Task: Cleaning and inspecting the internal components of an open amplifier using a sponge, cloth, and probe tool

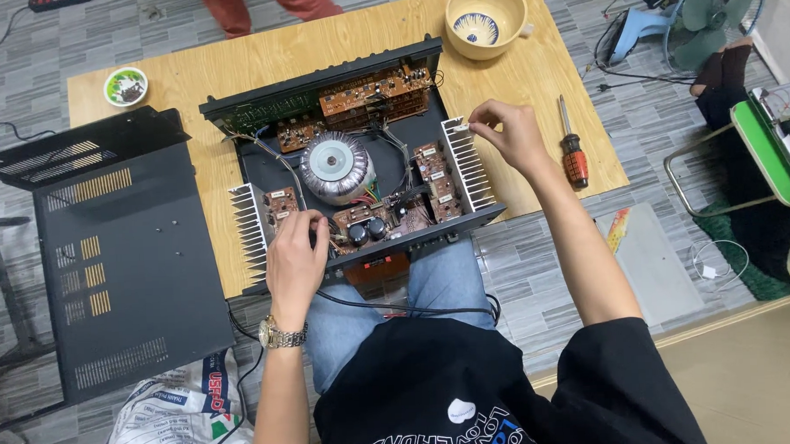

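An opened black amplifier chassis (pixel 253 161) lies on a low wooden table (pixel 530 77). Inside are brown circuit boards (pixel 368 90), a round silver transformer (pixel 336 165) and finned heat sinks on both sides. My left hand (pixel 294 260), with a metal watch on the wrist, rests on the near left of the chassis, fingers down among the parts beside the left heat sink (pixel 248 229). My right hand (pixel 512 132) hovers at the far end of the right heat sink (pixel 468 162), thumb and forefinger pinched on something small and pale; I cannot tell what.
The amplifier's black cover (pixel 116 258) leans off the table's left side. A red-handled screwdriver (pixel 572 154) lies right of the chassis. A yellow bowl (pixel 486 17) and a small green dish (pixel 126 86) sit at the far edge. A fan (pixel 698 14) and cables are on the floor.
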